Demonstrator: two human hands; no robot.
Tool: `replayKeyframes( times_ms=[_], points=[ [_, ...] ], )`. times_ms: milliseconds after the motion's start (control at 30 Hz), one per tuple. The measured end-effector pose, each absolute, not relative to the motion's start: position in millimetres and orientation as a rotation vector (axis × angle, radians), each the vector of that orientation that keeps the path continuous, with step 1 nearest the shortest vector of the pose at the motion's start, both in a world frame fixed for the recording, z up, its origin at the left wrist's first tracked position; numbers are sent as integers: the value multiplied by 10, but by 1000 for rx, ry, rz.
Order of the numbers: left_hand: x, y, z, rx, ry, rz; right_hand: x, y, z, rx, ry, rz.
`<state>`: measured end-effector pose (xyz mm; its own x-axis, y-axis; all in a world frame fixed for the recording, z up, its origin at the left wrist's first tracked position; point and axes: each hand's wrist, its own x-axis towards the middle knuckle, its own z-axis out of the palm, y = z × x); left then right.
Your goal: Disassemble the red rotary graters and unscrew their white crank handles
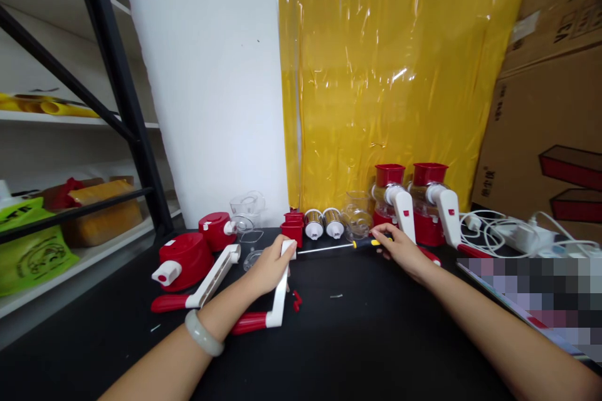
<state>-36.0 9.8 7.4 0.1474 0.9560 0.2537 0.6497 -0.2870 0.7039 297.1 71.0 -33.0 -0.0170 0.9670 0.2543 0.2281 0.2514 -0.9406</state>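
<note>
My left hand [269, 265] is closed around the upper end of a white crank handle [279, 301] with a red grip [250, 323]. In my right hand [396, 247] is a screwdriver [365, 242] with a black and yellow handle, pinched near its back end. Its long thin shaft points left, and the tip meets the crank's upper end by my left fingers; the exact contact is hidden. Small red pieces [296, 301] lie on the black table just right of the crank. A second crank handle [214, 277] rests left of my left hand.
Two red bases [185, 260] stand at left, with clear plastic parts [248, 205] behind. Red hoppers [292, 229] and two grater drums [333, 223] sit at the back. Two assembled rotary graters [430, 207], white cables [489, 232] and a cardboard box [540, 113] are at right.
</note>
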Motion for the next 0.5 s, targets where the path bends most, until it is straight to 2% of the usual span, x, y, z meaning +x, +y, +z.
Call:
replayKeyframes(
  times_ms=[500],
  points=[
    [-363, 106, 75, 2029, 1552, 937, 2905, 680, -279, -1089, -1331, 979]
  ],
)
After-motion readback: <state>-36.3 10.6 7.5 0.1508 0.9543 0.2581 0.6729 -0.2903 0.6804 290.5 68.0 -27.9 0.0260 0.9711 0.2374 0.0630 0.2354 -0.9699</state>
